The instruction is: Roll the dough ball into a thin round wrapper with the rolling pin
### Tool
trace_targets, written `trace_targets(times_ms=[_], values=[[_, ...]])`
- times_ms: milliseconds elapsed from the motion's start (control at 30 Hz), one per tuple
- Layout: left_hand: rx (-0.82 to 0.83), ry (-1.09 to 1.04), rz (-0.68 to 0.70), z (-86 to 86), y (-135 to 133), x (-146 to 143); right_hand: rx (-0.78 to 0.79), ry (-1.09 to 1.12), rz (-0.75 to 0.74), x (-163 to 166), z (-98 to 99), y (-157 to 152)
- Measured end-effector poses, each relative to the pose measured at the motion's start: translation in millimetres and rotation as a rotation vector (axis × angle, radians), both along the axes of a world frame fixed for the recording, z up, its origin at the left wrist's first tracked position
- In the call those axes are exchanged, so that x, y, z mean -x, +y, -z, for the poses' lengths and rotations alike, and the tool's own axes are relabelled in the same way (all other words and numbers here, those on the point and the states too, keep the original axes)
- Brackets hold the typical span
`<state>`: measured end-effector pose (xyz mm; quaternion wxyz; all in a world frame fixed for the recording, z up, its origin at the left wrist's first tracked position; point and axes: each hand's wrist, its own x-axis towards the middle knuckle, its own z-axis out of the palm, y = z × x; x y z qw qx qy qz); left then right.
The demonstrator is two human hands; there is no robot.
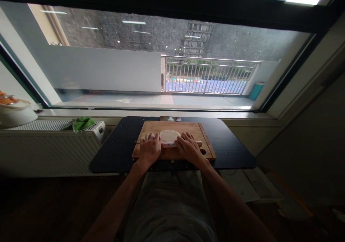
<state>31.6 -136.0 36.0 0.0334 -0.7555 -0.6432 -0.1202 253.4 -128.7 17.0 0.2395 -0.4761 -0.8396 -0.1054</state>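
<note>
A flat, round sheet of pale dough lies on a wooden cutting board. Across its near edge runs a rolling pin with a red and white printed middle. My left hand is closed over the pin's left end. Toward its right end, my right hand is curled over the pin, and the wooden tip sticks out beyond the fingers. Both palms face down, and they hide parts of the pin. The pin lies sideways, roughly level with the board's front half.
The board rests on a dark table with small crumbs on it. A radiator stands at the left, with a green cloth on top. Behind it sits a white container. A large window is beyond the table.
</note>
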Motion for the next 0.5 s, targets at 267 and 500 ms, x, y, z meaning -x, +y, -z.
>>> trace_targets(times_ms=[267, 500], values=[[-0.037, -0.01, -0.008, 5.3, -5.3, 1.1, -0.004, 0.022, 0.074, 8.2, -1.8, -9.1], [-0.068, -0.006, 0.011, 9.4, -10.6, 1.9, 0.007, 0.007, 0.105, 13.9, -5.0, -16.1]])
